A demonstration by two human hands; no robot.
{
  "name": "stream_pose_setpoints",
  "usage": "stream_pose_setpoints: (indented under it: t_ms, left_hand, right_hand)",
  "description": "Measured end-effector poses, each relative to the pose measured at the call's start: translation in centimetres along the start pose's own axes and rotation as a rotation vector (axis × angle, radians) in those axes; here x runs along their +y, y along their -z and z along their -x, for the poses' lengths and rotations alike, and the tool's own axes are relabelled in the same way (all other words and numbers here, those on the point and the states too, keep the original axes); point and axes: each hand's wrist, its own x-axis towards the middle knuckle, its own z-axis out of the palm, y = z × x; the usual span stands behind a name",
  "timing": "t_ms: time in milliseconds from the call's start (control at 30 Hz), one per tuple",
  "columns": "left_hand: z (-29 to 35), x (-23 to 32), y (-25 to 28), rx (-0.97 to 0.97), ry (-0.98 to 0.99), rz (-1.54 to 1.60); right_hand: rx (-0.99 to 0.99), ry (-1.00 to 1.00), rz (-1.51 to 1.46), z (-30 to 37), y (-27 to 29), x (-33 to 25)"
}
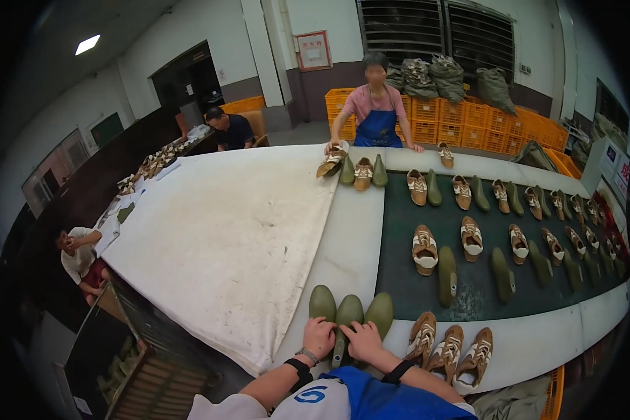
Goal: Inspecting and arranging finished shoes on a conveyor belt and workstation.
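Three green shoe lasts stand side by side at the near edge of the table, toes pointing away from me. My left hand is closed over the heel part of the left shoe last, its fingertips reaching the middle shoe last. My right hand lies between the middle one and the right shoe last, fingers bent onto them; its exact grip is partly hidden. Just right of my right hand, several brown-and-white sneakers sit in a row with their toes away from me.
A green conveyor belt on the right carries rows of sneakers and lasts. A white cloth covers the table at left. Across from me, a co-worker in a blue apron holds a sneaker. Orange crates stand behind; two people sit left.
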Motion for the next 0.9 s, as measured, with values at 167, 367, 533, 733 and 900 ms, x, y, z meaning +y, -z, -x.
stream_pose_setpoints:
  t_ms: [167,367,533,733,900]
  left_hand:
    - [0.0,-0.2,0.0,-0.013,-0.007,0.005]
    - [0.1,-0.3,-0.1,-0.016,0.001,0.015]
    - [0.0,-0.8,-0.7,0.021,-0.005,0.020]
    - [0.8,-1.1,-1.0,0.010,0.094,0.118]
    - [1.8,-1.4,-2.0,0.079,0.527,0.243]
  right_hand:
    - [-0.044,-0.012,-0.023,-0.1,0.0,0.0]
    - [-0.020,-0.007,-0.004,0.0,-0.3,0.0]
    - [-0.005,-0.019,-0.026,-0.5,-0.7,0.4]
    - [0.023,0.027,-0.052,-0.3,-1.3,0.2]
    - [0.040,0.022,-0.064,0.3,-1.5,0.4]
